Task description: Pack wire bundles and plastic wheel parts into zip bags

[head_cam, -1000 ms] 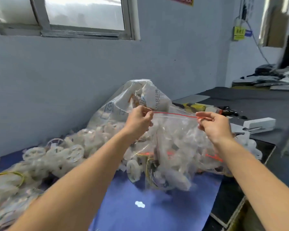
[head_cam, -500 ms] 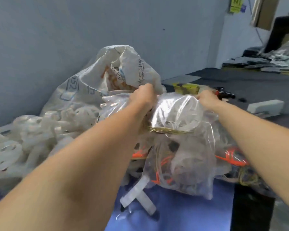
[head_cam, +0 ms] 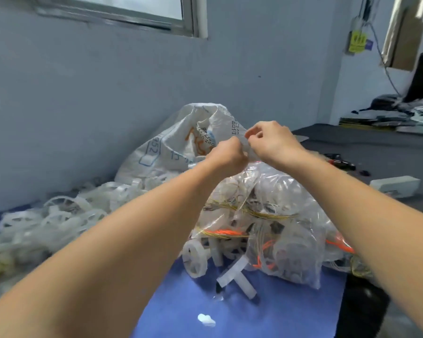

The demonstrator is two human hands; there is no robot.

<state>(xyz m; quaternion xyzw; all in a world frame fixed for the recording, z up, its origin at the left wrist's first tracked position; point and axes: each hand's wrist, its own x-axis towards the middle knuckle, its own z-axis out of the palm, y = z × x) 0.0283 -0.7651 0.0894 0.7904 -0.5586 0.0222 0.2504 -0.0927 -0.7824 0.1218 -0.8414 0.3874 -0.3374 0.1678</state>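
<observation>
A filled clear zip bag (head_cam: pixel 274 191) with white plastic wheel parts and yellow and orange wire bundles lies on top of a heap of similar bags (head_cam: pixel 291 242) on the blue mat (head_cam: pixel 242 318). My left hand (head_cam: pixel 228 156) and my right hand (head_cam: pixel 270 140) are close together above the heap. Both pinch the top edge of the bag near its red zip strip. Loose white wheel parts (head_cam: pixel 59 220) are piled at the left.
A large white woven sack (head_cam: pixel 181 145) stands behind the heap against the grey wall. A loose wheel (head_cam: pixel 195 259) and a white cross part (head_cam: pixel 237 276) lie on the mat. At right, a dark table carries a white box (head_cam: pixel 396 185) and small tools (head_cam: pixel 340 162).
My hands held the bag's zip edge stretched wide apart, lowered the bag onto the heap, and have now come together at its top edge. The camera view has shifted.
</observation>
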